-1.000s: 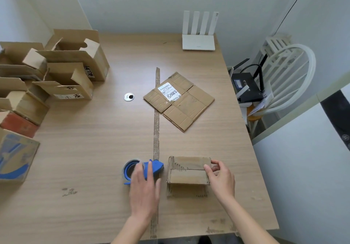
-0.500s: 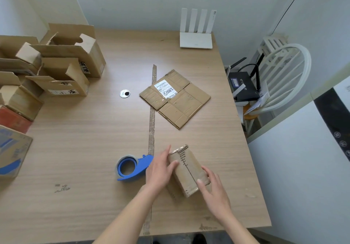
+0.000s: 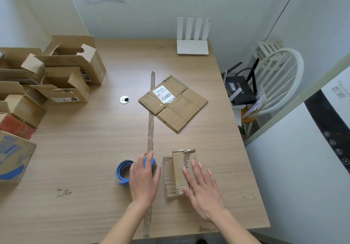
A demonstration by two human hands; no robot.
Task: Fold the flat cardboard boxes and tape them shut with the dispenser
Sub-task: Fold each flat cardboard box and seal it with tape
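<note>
A small folded cardboard box (image 3: 177,171) stands near the table's front edge, its flaps closed on top. My right hand (image 3: 203,188) lies flat with straight fingers on the box's right side. My left hand (image 3: 144,179) rests with spread fingers over the blue tape dispenser (image 3: 124,170), which sits just left of the box; its blue ring shows past my fingers. A flat cardboard box (image 3: 173,101) with a white label lies farther back, in the middle of the table.
Several opened cardboard boxes (image 3: 62,77) crowd the table's left side. A white router (image 3: 193,43) stands at the back. A round metal grommet (image 3: 124,99) and a worn strip (image 3: 151,130) mark the table. A white chair (image 3: 274,84) stands right.
The small box was turned from lying tilted to standing lengthwise. My left hand moved off the box onto the tape dispenser. My right hand shifted onto the box's top right.
</note>
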